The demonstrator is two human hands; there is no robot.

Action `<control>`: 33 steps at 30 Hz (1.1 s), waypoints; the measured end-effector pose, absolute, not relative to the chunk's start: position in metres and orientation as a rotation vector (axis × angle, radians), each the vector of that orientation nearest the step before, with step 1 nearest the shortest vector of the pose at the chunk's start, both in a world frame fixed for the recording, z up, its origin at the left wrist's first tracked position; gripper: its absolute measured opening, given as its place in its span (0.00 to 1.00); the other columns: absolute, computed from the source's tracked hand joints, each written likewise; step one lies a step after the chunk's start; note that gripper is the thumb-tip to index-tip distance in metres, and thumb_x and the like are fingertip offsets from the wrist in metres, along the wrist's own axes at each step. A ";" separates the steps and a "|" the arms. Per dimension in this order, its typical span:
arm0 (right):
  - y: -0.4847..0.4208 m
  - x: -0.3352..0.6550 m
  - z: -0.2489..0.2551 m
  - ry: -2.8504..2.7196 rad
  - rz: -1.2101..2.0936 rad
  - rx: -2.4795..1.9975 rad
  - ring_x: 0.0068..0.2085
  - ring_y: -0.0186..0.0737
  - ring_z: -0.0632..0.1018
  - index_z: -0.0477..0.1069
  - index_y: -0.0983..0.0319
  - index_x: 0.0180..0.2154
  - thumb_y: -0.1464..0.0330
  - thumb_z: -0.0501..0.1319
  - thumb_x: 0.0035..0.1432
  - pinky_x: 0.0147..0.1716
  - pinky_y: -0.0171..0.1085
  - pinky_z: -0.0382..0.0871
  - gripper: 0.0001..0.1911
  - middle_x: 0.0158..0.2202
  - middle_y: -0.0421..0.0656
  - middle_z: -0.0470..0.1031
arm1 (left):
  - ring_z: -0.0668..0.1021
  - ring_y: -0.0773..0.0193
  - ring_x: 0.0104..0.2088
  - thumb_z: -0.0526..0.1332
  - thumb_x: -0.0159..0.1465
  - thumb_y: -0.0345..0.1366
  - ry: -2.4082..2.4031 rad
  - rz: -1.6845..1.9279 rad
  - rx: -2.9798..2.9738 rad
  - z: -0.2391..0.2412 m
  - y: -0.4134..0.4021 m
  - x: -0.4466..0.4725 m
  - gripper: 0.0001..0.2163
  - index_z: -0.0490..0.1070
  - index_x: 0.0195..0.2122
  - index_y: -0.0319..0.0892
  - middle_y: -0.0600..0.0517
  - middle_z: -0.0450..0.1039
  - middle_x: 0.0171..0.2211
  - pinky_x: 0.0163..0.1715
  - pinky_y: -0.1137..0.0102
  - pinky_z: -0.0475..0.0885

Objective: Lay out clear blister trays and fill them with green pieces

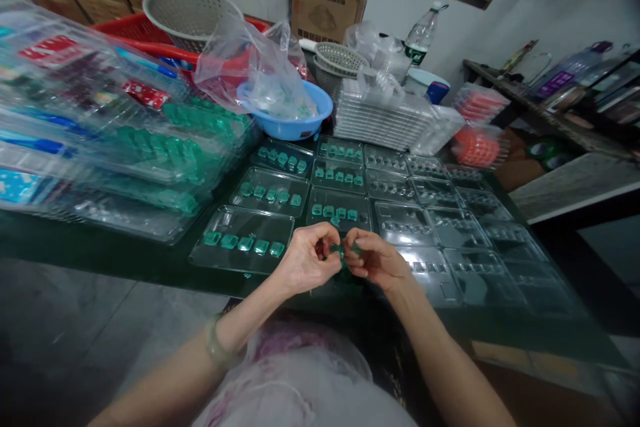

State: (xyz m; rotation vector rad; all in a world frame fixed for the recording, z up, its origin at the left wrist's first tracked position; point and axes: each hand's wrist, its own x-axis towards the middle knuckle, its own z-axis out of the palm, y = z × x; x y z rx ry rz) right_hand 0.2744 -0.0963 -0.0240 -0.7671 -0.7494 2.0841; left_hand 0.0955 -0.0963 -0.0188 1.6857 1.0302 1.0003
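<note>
My left hand [306,260] and my right hand [379,259] meet over the table's front edge, fingertips almost touching. Each pinches a small translucent green plastic piece [337,249]; the fingers partly hide these, and whether they are joined I cannot tell. Just beyond, a clear plastic tray [327,197] carries a row of green pieces [334,212], partly covered by my fingers. To the left of my left hand lies another clear tray [250,219] with green pieces [245,244] in a row. Clear trays [403,213] without green pieces spread beyond my right hand.
Stacked blister packs [100,127] crowd the table's left side. Behind the trays stand a blue basin [295,128] with a plastic bag, a grey colander [193,13], stacked clear trays [383,117] and a water bottle [424,33]. Orange packs [477,143] sit at the right.
</note>
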 end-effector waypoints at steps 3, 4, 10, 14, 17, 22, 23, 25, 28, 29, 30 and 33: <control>-0.098 0.290 -0.018 -0.637 1.981 -0.683 0.20 0.26 0.59 0.66 0.63 0.25 0.68 0.60 0.46 0.12 0.24 0.47 0.05 0.20 0.36 0.58 | 0.65 0.72 0.20 0.55 0.48 0.22 1.045 0.969 1.776 -0.023 -0.092 0.088 0.07 0.66 0.27 0.39 0.57 0.61 0.21 0.19 0.77 0.61; -0.099 0.294 -0.016 -0.647 1.915 -0.705 0.21 0.27 0.60 0.67 0.63 0.27 0.68 0.60 0.46 0.13 0.25 0.48 0.05 0.21 0.37 0.59 | 0.66 0.71 0.21 0.55 0.49 0.22 1.038 0.944 1.840 -0.024 -0.091 0.087 0.08 0.67 0.29 0.39 0.56 0.63 0.23 0.21 0.76 0.63; -0.102 0.287 -0.012 -0.808 1.733 -0.894 0.23 0.29 0.66 0.69 0.61 0.32 0.68 0.64 0.48 0.17 0.28 0.56 0.08 0.24 0.39 0.67 | 0.71 0.59 0.43 0.54 0.56 0.25 1.081 0.729 2.319 -0.021 -0.092 0.092 0.15 0.71 0.42 0.43 0.48 0.68 0.42 0.40 0.66 0.68; -0.104 0.274 -0.012 -0.851 1.642 -0.983 0.20 0.28 0.65 0.67 0.62 0.29 0.66 0.64 0.48 0.17 0.28 0.56 0.08 0.22 0.38 0.69 | 0.72 0.61 0.39 0.54 0.58 0.27 1.166 0.834 2.248 -0.022 -0.091 0.096 0.11 0.73 0.37 0.43 0.49 0.70 0.38 0.39 0.66 0.68; -0.104 0.269 -0.013 -0.875 1.597 -1.018 0.20 0.28 0.66 0.67 0.61 0.29 0.65 0.64 0.49 0.17 0.29 0.57 0.08 0.22 0.38 0.69 | 0.73 0.64 0.33 0.55 0.59 0.29 1.168 1.028 1.985 -0.020 -0.090 0.098 0.08 0.73 0.35 0.40 0.49 0.71 0.33 0.34 0.69 0.68; -0.105 0.259 -0.019 -0.955 1.414 -1.091 0.20 0.29 0.66 0.70 0.61 0.30 0.64 0.64 0.48 0.17 0.29 0.59 0.08 0.20 0.36 0.68 | 0.71 0.68 0.24 0.61 0.56 0.36 1.040 1.082 1.446 -0.009 -0.094 0.105 0.07 0.73 0.31 0.37 0.53 0.70 0.24 0.24 0.74 0.65; -0.106 0.257 -0.020 -0.987 1.373 -1.108 0.20 0.29 0.66 0.71 0.61 0.30 0.64 0.64 0.48 0.17 0.29 0.59 0.08 0.19 0.36 0.67 | 0.70 0.69 0.24 0.61 0.55 0.36 1.019 1.062 1.407 -0.007 -0.095 0.106 0.07 0.73 0.29 0.37 0.54 0.70 0.23 0.24 0.74 0.65; -0.108 0.254 -0.021 -1.071 1.293 -1.161 0.21 0.30 0.67 0.72 0.61 0.31 0.63 0.63 0.50 0.18 0.30 0.61 0.09 0.19 0.36 0.67 | 0.70 0.69 0.23 0.62 0.54 0.36 1.007 1.050 1.355 -0.006 -0.096 0.107 0.07 0.73 0.27 0.37 0.54 0.69 0.22 0.23 0.75 0.65; -0.110 0.255 -0.020 -1.241 1.226 -1.252 0.24 0.31 0.69 0.74 0.61 0.34 0.63 0.64 0.48 0.20 0.30 0.64 0.11 0.22 0.38 0.70 | 0.70 0.70 0.23 0.62 0.54 0.36 1.013 1.043 1.345 -0.008 -0.095 0.104 0.07 0.73 0.26 0.37 0.54 0.70 0.21 0.24 0.75 0.65; -0.111 0.257 -0.018 -1.296 1.220 -1.270 0.25 0.32 0.70 0.74 0.61 0.34 0.63 0.65 0.47 0.21 0.30 0.64 0.11 0.24 0.39 0.71 | 0.70 0.69 0.23 0.62 0.54 0.36 1.018 1.034 1.360 -0.009 -0.095 0.103 0.07 0.73 0.26 0.37 0.54 0.70 0.21 0.24 0.75 0.64; -0.111 0.258 -0.017 -1.341 1.219 -1.278 0.26 0.32 0.70 0.75 0.61 0.34 0.64 0.65 0.46 0.21 0.30 0.65 0.12 0.25 0.39 0.72 | 0.70 0.69 0.23 0.62 0.54 0.36 1.022 1.020 1.384 -0.010 -0.095 0.101 0.07 0.73 0.26 0.36 0.54 0.70 0.21 0.24 0.74 0.64; -0.110 0.264 -0.015 -1.412 1.265 -1.288 0.25 0.32 0.70 0.75 0.61 0.33 0.63 0.65 0.45 0.20 0.31 0.65 0.12 0.27 0.40 0.73 | 0.69 0.69 0.23 0.61 0.56 0.35 1.012 0.975 1.489 -0.012 -0.096 0.097 0.07 0.72 0.25 0.36 0.54 0.68 0.21 0.24 0.74 0.63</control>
